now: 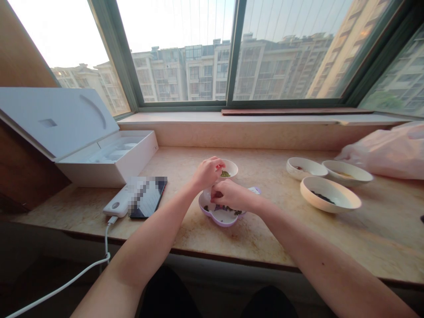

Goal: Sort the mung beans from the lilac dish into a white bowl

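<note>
A small white bowl (232, 167) holding green beans stands on the stone sill, and my left hand (206, 172) hovers at its near rim with fingers pinched together; what they hold is too small to make out. Just in front lies a purple-rimmed dish (221, 217) with a few dark bits in it. My right hand (232, 195) rests over that dish, fingers curled and pinched down into it; what it grips is hidden.
Three white bowls (330, 194) with dark and red contents sit at the right, beside a pink plastic bag (387, 152). At the left are a phone (148, 197), a white power bank (119, 203) with cable, and an open white box (109, 161).
</note>
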`<state>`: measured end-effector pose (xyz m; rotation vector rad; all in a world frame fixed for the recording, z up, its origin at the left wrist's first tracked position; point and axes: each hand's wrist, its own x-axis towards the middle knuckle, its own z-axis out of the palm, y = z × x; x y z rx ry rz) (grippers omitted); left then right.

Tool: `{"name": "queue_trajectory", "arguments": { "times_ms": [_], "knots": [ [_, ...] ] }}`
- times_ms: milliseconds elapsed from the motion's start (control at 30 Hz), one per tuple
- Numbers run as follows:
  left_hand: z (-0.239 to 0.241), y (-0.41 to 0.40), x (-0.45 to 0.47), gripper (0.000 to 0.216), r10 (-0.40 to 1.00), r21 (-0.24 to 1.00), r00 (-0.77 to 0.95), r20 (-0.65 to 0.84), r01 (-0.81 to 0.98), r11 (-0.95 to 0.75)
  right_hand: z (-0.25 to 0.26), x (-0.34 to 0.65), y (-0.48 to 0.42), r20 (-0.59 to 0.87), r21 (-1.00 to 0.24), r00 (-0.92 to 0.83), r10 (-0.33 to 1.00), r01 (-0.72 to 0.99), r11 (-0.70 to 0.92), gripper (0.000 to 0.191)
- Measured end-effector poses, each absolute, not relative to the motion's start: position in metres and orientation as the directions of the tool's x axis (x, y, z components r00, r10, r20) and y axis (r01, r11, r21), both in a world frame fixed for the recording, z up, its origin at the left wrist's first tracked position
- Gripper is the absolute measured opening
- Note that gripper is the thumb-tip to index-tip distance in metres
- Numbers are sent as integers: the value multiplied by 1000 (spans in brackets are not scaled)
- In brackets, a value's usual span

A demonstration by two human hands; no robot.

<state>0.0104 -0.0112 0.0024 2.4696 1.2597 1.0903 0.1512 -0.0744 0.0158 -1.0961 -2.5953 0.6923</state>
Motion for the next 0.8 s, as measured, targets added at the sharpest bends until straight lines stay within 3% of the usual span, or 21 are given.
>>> {"name": "queue_trajectory", "arguments": {
  "times_ms": [167, 267, 367, 567, 800],
  "knots": [
    [4, -14, 10, 19, 765, 456, 370, 527, 637, -622, 15, 153, -72, 128, -689, -660, 740, 478, 545, 11],
    [9, -18, 6, 14, 760, 451, 411, 503, 625, -637, 19, 156, -70, 131, -872, -647, 752, 285, 397, 4],
    [14, -22, 1, 14, 738, 423, 478, 477, 611, -669, 27, 159, -69, 169, -961, -595, 786, 78, 266, 14],
    [23, -30, -2, 2, 699, 402, 501, 510, 579, -709, 40, 164, -72, 239, -962, -505, 829, -242, 130, 28],
    [32, -46, 3, 16, 660, 344, 572, 487, 568, -747, 52, 173, -80, 274, -916, -508, 817, -398, 59, 39]
  ]
}}
